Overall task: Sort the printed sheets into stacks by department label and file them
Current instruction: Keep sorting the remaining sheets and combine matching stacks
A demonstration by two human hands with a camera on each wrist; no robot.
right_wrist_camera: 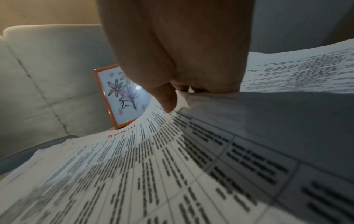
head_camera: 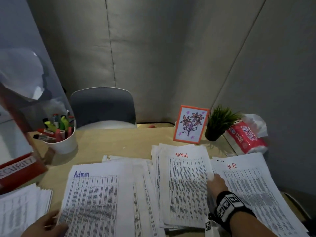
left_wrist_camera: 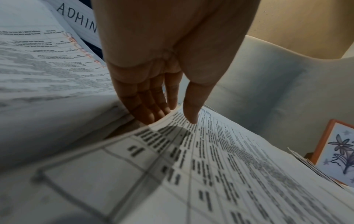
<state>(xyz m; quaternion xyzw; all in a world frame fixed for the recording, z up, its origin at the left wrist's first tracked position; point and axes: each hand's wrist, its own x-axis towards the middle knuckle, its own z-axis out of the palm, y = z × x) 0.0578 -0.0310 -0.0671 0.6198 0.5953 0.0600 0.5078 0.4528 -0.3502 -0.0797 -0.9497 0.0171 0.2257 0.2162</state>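
Observation:
Printed sheets cover the wooden table (head_camera: 119,142). A sheet marked "Admin" in blue (head_camera: 92,199) lies front left. My left hand (head_camera: 49,223) pinches its left edge, thumb on top and fingers (left_wrist_camera: 147,109) beneath, as the left wrist view shows. A stack headed "ADMIN" in red (head_camera: 183,185) lies in the middle. To its right a sheet marked "H.R" (head_camera: 248,185) curves upward. My right hand (head_camera: 217,183) sits between these two and grips the H.R sheet's (right_wrist_camera: 287,113) left edge, with the thumb (right_wrist_camera: 166,100) over the ADMIN stack (right_wrist_camera: 134,151).
A red SECURITY file (head_camera: 18,170) and another sheet stack (head_camera: 22,207) lie at the left. A white cup of markers (head_camera: 59,134) stands behind them. A framed flower drawing (head_camera: 190,124), small potted plant (head_camera: 218,124) and paper towel pack (head_camera: 246,137) line the back right. A chair (head_camera: 102,108) faces me.

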